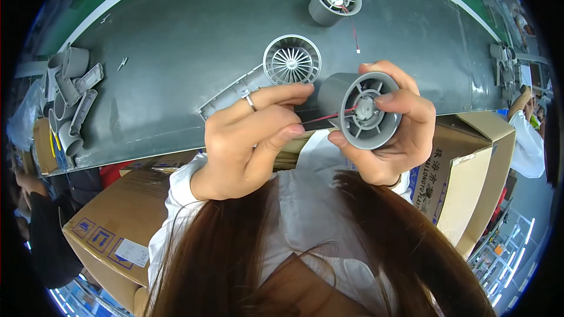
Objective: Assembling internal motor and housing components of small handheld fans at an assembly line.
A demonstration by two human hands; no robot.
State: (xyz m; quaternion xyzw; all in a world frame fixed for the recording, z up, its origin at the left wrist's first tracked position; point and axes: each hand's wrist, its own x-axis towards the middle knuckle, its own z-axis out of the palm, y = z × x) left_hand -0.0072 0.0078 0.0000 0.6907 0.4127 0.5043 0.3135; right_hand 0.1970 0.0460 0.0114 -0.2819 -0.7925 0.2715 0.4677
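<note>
My right hand (399, 129) grips a grey cylindrical fan housing (338, 97), its spoked end with a pale motor hub tilted toward me. Between the thumb and fingers of my left hand (252, 135) are the thin red and black wires (326, 118) that run out of the hub, pulled nearly straight. The wires' far end is hidden in my fingers. Just beyond my hands lies a grey handheld-fan body (235, 91) with a round head (292, 61) showing radial ribs inside. Farther off, a second fan housing (332, 9) stands on the table, its wires (355, 32) trailing to a small white plug.
Several grey plastic shells (73, 91) are heaped at the table's left end, with more grey parts (505, 56) at the right end. A small grey scrap (122, 63) lies on the dark table (176, 35). Cardboard boxes (117, 223) flank me; the right box (470, 182) is open. Other people sit at both sides.
</note>
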